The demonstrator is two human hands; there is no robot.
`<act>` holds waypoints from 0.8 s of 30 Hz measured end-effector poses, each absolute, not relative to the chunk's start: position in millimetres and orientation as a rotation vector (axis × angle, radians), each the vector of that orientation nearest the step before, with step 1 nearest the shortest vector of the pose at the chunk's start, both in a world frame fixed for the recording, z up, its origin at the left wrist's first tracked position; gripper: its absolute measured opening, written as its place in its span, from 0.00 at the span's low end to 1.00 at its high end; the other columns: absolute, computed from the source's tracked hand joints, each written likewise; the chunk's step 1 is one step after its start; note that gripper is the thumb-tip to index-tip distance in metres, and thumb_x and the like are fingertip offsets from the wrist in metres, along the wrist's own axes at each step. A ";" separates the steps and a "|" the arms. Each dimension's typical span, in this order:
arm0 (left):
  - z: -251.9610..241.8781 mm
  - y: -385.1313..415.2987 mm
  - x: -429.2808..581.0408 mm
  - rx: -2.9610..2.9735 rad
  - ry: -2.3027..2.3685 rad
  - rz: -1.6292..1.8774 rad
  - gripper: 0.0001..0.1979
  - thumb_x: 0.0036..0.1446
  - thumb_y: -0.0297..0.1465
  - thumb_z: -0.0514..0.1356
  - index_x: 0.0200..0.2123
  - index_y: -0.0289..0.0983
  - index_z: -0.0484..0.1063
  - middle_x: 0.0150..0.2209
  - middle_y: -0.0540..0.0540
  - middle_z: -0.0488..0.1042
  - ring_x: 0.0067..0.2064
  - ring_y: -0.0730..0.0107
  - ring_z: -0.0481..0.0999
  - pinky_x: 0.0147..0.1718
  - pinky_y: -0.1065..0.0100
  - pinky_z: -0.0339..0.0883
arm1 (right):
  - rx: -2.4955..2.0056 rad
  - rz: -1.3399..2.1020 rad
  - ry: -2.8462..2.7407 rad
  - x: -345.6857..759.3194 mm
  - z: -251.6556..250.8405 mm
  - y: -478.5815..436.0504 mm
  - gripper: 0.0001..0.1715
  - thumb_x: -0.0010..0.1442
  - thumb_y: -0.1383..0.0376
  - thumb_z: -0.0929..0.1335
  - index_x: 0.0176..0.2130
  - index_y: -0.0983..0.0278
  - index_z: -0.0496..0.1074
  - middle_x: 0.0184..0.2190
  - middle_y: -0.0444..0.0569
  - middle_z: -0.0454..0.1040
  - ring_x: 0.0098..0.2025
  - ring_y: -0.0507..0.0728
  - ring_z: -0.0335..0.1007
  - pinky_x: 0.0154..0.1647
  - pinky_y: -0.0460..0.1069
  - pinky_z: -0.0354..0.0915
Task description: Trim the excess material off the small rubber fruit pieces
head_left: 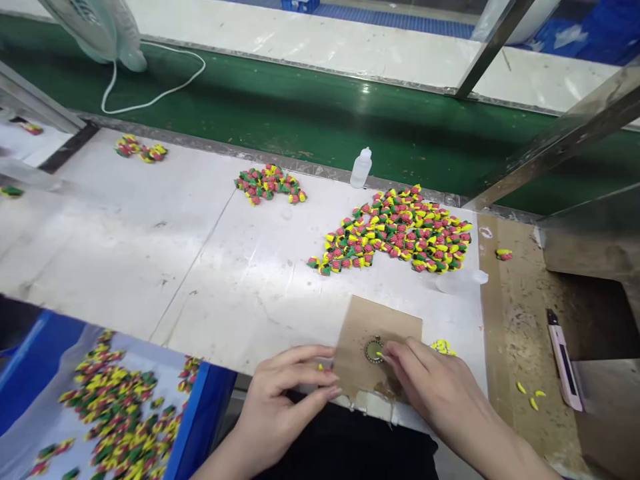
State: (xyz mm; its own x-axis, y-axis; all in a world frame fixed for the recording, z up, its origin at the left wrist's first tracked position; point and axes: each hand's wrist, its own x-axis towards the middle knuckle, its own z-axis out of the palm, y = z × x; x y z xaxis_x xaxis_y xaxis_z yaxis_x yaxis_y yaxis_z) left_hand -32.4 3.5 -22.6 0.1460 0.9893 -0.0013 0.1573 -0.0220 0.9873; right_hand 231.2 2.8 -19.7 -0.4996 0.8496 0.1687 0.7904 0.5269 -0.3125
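While the desk [280, 287] spans your view, its biggest pile of red-yellow-green pieces [400, 230] sits toward the far edge, right side. Your hands are apart at the near edge: left hand [290, 393] spread, fingertips by the cardboard [377, 317]; right hand [425, 370] bunched over the round metal piece [369, 347] on it. Yellow sliver [379, 355] at the right fingertips; can't tell if gripped.

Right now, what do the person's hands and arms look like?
The left hand and right hand are bare, with slim fingers. No gloves, rings, watches or bracelets show. The left forearm and right forearm look bare too; I can't make out any sleeve clearly.
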 end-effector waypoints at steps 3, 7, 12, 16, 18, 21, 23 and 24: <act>-21.3 8.4 -33.7 1.325 1.207 1.031 0.11 0.50 0.21 0.74 0.31 0.45 0.89 0.35 0.47 0.89 0.35 0.63 0.90 0.37 0.73 0.83 | -1.370 0.211 -2.544 229.9 -17.0 4.4 0.15 0.81 0.66 0.54 0.46 0.60 0.67 0.29 0.43 0.74 0.23 0.55 0.72 0.23 0.50 0.60; -21.4 14.1 -37.4 1.268 1.286 0.980 0.09 0.49 0.23 0.74 0.31 0.44 0.89 0.35 0.44 0.90 0.37 0.59 0.90 0.39 0.70 0.84 | -1.371 0.154 -2.608 228.3 -15.0 6.2 0.16 0.81 0.67 0.54 0.46 0.61 0.66 0.29 0.43 0.73 0.23 0.56 0.73 0.22 0.51 0.61; -25.2 17.2 -42.2 0.908 1.279 0.931 0.06 0.45 0.24 0.75 0.28 0.41 0.88 0.36 0.42 0.90 0.36 0.58 0.90 0.32 0.71 0.84 | -1.353 0.123 -2.657 227.5 -12.2 6.5 0.17 0.80 0.69 0.53 0.45 0.61 0.66 0.28 0.42 0.73 0.23 0.56 0.73 0.21 0.51 0.61; -27.4 14.6 -46.1 0.619 1.220 0.973 0.09 0.41 0.26 0.80 0.29 0.38 0.88 0.38 0.40 0.90 0.40 0.56 0.90 0.36 0.70 0.84 | -1.347 0.114 -2.691 226.0 -8.9 7.0 0.17 0.80 0.70 0.53 0.45 0.61 0.66 0.28 0.42 0.73 0.23 0.55 0.73 0.21 0.50 0.61; -26.9 13.1 -48.3 0.453 1.126 0.984 0.08 0.47 0.32 0.81 0.30 0.39 0.88 0.41 0.40 0.90 0.41 0.59 0.89 0.40 0.68 0.84 | -1.344 0.113 -2.708 224.7 -8.1 7.5 0.18 0.80 0.69 0.52 0.45 0.61 0.66 0.28 0.41 0.72 0.23 0.55 0.72 0.21 0.50 0.61; -25.2 11.8 -49.8 0.247 0.948 0.979 0.11 0.50 0.34 0.81 0.36 0.41 0.89 0.38 0.43 0.90 0.35 0.67 0.88 0.37 0.70 0.83 | -1.324 0.118 -2.709 223.9 -8.3 7.7 0.18 0.81 0.68 0.52 0.44 0.60 0.65 0.27 0.41 0.72 0.22 0.55 0.72 0.20 0.50 0.62; -24.5 10.5 -48.2 0.168 0.832 0.986 0.16 0.45 0.30 0.83 0.39 0.41 0.88 0.33 0.46 0.89 0.31 0.70 0.87 0.34 0.73 0.82 | -1.306 0.121 -2.694 224.7 -8.5 7.7 0.18 0.81 0.67 0.52 0.44 0.60 0.65 0.27 0.41 0.72 0.22 0.55 0.73 0.20 0.50 0.62; -24.6 9.4 -46.6 0.126 0.775 0.985 0.18 0.42 0.29 0.84 0.38 0.41 0.88 0.32 0.48 0.88 0.29 0.71 0.86 0.31 0.75 0.81 | -1.298 0.126 -2.683 225.4 -8.5 7.8 0.18 0.81 0.67 0.52 0.45 0.60 0.66 0.27 0.42 0.73 0.22 0.56 0.74 0.20 0.50 0.62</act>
State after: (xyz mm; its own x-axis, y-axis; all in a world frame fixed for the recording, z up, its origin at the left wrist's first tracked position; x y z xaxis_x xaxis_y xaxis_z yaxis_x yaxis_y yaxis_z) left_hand -46.6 9.4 -24.6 0.3129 0.7873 -0.5313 -0.7016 0.5686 0.4295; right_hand 225.4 7.8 -8.5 -0.6111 0.7845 0.1052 0.7712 0.6201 -0.1441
